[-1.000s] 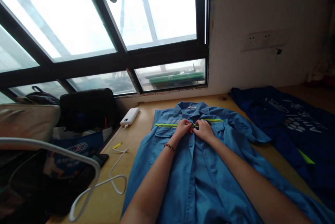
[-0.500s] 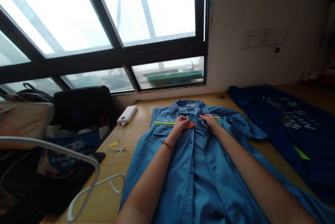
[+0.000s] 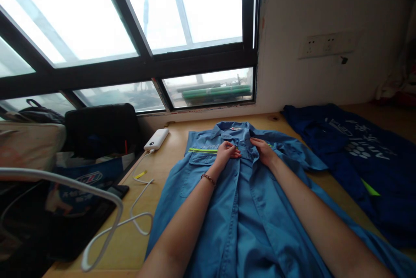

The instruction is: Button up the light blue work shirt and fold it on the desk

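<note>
A light blue work shirt [image 3: 208, 191] with yellow-green stripes lies face up, its collar toward the window and its front partly open. My left hand [image 3: 227, 152], with a beaded bracelet at the wrist, has its fingers closed on the front edge just under the collar. On the opposite front edge, my right hand [image 3: 262, 150] pinches the cloth near the collar. Both hands are a short way apart. The fingertips are partly hidden by the cloth.
A white power bank [image 3: 156, 139] with a white cable [image 3: 139, 215] lies left on the wooden table [image 3: 177, 129]. A dark blue printed garment [image 3: 351, 152] lies right. Bags [image 3: 84, 187] and a black chair back [image 3: 102, 128] stand left. A window is behind.
My right hand has shifted slightly with the shirt's edge, and the front opening lies a little wider. My left hand stays almost in place. The view has moved slightly.
</note>
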Tool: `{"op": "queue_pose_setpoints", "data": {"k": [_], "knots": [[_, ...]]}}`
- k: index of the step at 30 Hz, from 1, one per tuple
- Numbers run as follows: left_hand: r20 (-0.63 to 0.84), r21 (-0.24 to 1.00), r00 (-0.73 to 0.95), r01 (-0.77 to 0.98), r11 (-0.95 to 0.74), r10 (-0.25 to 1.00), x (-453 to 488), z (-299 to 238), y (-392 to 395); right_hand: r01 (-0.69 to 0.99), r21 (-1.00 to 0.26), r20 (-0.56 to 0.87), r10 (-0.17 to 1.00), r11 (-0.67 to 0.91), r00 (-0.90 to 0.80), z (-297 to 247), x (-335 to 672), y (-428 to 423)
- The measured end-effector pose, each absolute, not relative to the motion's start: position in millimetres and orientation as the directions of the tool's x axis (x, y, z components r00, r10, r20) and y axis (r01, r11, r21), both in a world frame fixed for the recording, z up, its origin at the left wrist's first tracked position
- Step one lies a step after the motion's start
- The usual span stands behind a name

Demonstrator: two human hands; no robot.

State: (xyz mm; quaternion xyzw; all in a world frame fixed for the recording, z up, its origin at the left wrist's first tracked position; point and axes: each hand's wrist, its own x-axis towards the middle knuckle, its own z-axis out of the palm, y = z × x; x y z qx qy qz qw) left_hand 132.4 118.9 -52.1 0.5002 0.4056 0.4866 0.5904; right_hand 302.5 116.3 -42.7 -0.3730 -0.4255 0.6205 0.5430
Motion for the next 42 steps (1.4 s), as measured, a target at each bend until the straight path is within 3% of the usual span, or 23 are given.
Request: {"op": "queue_pose_setpoints", "data": {"k": [8, 18, 23, 30, 36, 42], "knots": [[0.052, 0.971, 0.241, -0.239, 0.008, 0.969, 128, -49, 119, -0.358, -0.934, 0.075, 0.983, 0.011, -0.167, -42, 296, 111], [0.124, 0.967, 0.277, -0.250, -0.053, 0.953, 129, -43, 114, -0.218, -0.975, 0.095, 0.965, 0.042, -0.243, -41, 289, 111], [0.193, 0.955, 0.245, -0.268, -0.125, 0.950, 129, -33, 115, -0.300, -0.954, 0.088, 0.949, -0.007, -0.304, -42, 289, 112], [0.095, 0.973, 0.248, -0.230, -0.036, 0.964, 126, -46, 116, -0.316, -0.949, 0.120, 0.934, 0.008, -0.338, -39, 288, 108], [0.108, 0.979, 0.215, -0.191, -0.066, 0.971, 124, -46, 116, -0.236, -0.970, 0.118, 0.966, 0.062, -0.232, -45, 277, 111], [0.120, 0.988, 0.136, -0.115, -0.105, 0.983, 127, -47, 117, -0.046, -0.974, 0.222, 0.975, 0.220, -0.023, -53, 267, 112]]}}
